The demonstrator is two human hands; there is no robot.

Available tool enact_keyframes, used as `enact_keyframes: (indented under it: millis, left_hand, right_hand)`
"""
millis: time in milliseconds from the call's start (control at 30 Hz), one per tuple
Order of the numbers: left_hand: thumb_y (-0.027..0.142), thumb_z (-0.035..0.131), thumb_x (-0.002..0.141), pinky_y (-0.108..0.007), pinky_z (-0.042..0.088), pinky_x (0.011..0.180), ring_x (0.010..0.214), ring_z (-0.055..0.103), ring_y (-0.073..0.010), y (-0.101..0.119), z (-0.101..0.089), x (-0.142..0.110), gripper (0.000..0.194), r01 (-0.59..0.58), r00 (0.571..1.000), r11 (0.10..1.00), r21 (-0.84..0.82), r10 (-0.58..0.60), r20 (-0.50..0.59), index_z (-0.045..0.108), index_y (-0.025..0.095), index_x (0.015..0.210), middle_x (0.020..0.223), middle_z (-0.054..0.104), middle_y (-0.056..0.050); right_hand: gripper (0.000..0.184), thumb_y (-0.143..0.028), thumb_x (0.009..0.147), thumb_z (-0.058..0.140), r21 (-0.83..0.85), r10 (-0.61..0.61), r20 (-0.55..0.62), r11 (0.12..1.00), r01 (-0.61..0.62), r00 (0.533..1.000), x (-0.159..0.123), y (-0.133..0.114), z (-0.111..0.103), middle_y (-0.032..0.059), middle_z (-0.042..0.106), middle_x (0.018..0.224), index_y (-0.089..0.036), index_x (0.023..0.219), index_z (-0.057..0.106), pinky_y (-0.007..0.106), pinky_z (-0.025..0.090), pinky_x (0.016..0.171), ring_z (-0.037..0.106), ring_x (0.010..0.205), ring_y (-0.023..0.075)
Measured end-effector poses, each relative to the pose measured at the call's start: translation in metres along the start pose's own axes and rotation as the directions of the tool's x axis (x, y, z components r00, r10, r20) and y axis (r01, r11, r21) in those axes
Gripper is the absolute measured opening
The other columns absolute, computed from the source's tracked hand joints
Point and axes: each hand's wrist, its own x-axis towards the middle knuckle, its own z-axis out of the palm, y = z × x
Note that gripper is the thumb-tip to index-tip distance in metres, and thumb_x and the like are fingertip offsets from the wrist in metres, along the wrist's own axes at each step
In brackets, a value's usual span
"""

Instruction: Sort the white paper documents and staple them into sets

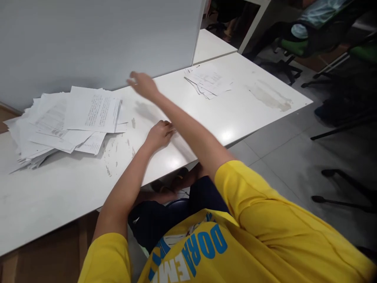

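My left hand (160, 135) rests on the white desk (182, 94) with its fingers curled together. A small thin tip shows beside its fingertips, but what it is I cannot make out. Reaching across above it, my right hand (143, 85) is held over the desk, fingers apart and slightly bent, with nothing in them. To the left of both hands lies a messy pile of printed papers (53, 122), its top sheet (94, 110) covered in lines of text. A smaller, thinner stack of papers (207, 80) lies to the right, near the back of the desk.
A pale partition panel (103, 39) stands along the desk's back edge. Peeling marks (269, 96) show on the desk's right end. At the upper right, a person (315, 19) sits on a green office chair (294, 47). Black chair legs (344, 188) stand on the tiled floor.
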Motion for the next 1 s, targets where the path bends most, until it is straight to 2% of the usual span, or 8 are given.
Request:
enact_keyframes:
  millis: [67, 167, 267, 333, 500, 733, 867, 1000]
  left_hand:
    - [0.038, 0.042, 0.094, -0.038, 0.048, 0.079, 0.091, 0.058, -0.0254, -0.003, -0.004, -0.001, 0.044, -0.008, 1.000, 0.999, 0.049, 0.008, -0.002, 0.058, 0.021, 0.131, 0.095, 0.066, -0.010]
    - [0.039, 0.042, 0.094, -0.036, 0.048, 0.079, 0.090, 0.059, -0.0231, -0.005, -0.008, -0.001, 0.043, -0.015, 1.000, 0.996, 0.090, 0.017, -0.020, 0.058, 0.022, 0.131, 0.093, 0.066, -0.008]
    - [0.041, 0.042, 0.095, -0.035, 0.048, 0.080, 0.092, 0.059, -0.0223, -0.005, -0.008, 0.000, 0.043, -0.024, 0.999, 0.998, 0.066, 0.026, -0.024, 0.058, 0.024, 0.130, 0.096, 0.067, -0.007]
    - [0.044, 0.042, 0.095, -0.036, 0.048, 0.081, 0.093, 0.059, -0.0222, -0.005, -0.008, 0.001, 0.043, -0.004, 0.999, 0.999, 0.050, 0.005, -0.036, 0.059, 0.025, 0.129, 0.096, 0.068, -0.007]
    - [0.050, 0.042, 0.094, -0.036, 0.048, 0.084, 0.093, 0.060, -0.0215, -0.007, -0.011, 0.001, 0.045, 0.018, 0.998, 1.000, -0.017, -0.019, -0.058, 0.061, 0.026, 0.127, 0.100, 0.069, -0.006]
    - [0.052, 0.043, 0.094, -0.037, 0.048, 0.086, 0.096, 0.061, -0.0215, -0.008, -0.013, 0.000, 0.046, 0.025, 0.997, 0.998, -0.055, -0.029, -0.066, 0.061, 0.025, 0.126, 0.103, 0.070, -0.006]
    - [0.053, 0.042, 0.094, -0.037, 0.048, 0.085, 0.095, 0.061, -0.0221, -0.007, -0.010, 0.000, 0.047, 0.014, 0.997, 0.999, -0.028, -0.016, -0.073, 0.062, 0.025, 0.125, 0.101, 0.071, -0.006]
    - [0.051, 0.040, 0.095, -0.038, 0.049, 0.083, 0.093, 0.061, -0.0226, -0.010, -0.012, 0.000, 0.046, -0.005, 0.997, 1.000, 0.009, 0.006, -0.074, 0.061, 0.025, 0.126, 0.097, 0.071, -0.007]
  right_hand:
    - [0.049, -0.052, 0.098, 0.038, -0.224, 0.079, -0.115, 0.969, -0.103, 0.990, -0.009, 0.057, -0.059, 0.0135, 0.058, 0.121, -0.011, 0.121, 0.050, 0.043, 0.033, 0.101, 0.045, 0.120, 0.0276]
    - [0.072, -0.058, 0.090, 0.048, -0.483, 0.198, -0.226, 0.827, -0.286, 0.954, -0.049, 0.149, -0.131, 0.0276, 0.039, 0.142, -0.005, 0.138, 0.039, 0.057, 0.024, 0.105, 0.032, 0.133, 0.0414]
    - [0.089, -0.066, 0.084, 0.045, -0.554, 0.372, -0.184, 0.725, -0.409, 0.910, -0.090, 0.215, -0.163, 0.0320, 0.029, 0.148, -0.002, 0.144, 0.030, 0.067, 0.021, 0.103, 0.024, 0.136, 0.0461]
    - [0.086, -0.068, 0.086, 0.037, -0.565, 0.394, -0.194, 0.704, -0.430, 0.899, -0.105, 0.236, -0.166, 0.0305, 0.031, 0.147, -0.004, 0.143, 0.033, 0.068, 0.021, 0.102, 0.026, 0.135, 0.0447]
    - [0.071, -0.061, 0.091, 0.034, -0.606, 0.358, -0.239, 0.672, -0.426, 0.903, -0.109, 0.225, -0.161, 0.0290, 0.044, 0.136, -0.006, 0.133, 0.046, 0.063, 0.026, 0.102, 0.036, 0.128, 0.0424]
    - [0.047, -0.040, 0.094, 0.042, -0.637, 0.366, -0.178, 0.664, -0.390, 0.913, -0.105, 0.192, -0.169, 0.0266, 0.057, 0.119, -0.003, 0.116, 0.061, 0.056, 0.038, 0.094, 0.050, 0.116, 0.0401]
    - [0.035, -0.029, 0.091, 0.046, -0.685, 0.373, -0.115, 0.642, -0.346, 0.921, -0.105, 0.186, -0.174, 0.0234, 0.063, 0.107, -0.006, 0.106, 0.067, 0.050, 0.047, 0.084, 0.058, 0.103, 0.0381]
    - [0.032, -0.022, 0.089, 0.044, -0.711, 0.337, -0.111, 0.630, -0.312, 0.935, -0.109, 0.182, -0.183, 0.0217, 0.065, 0.095, -0.006, 0.105, 0.067, 0.048, 0.047, 0.081, 0.061, 0.094, 0.0357]
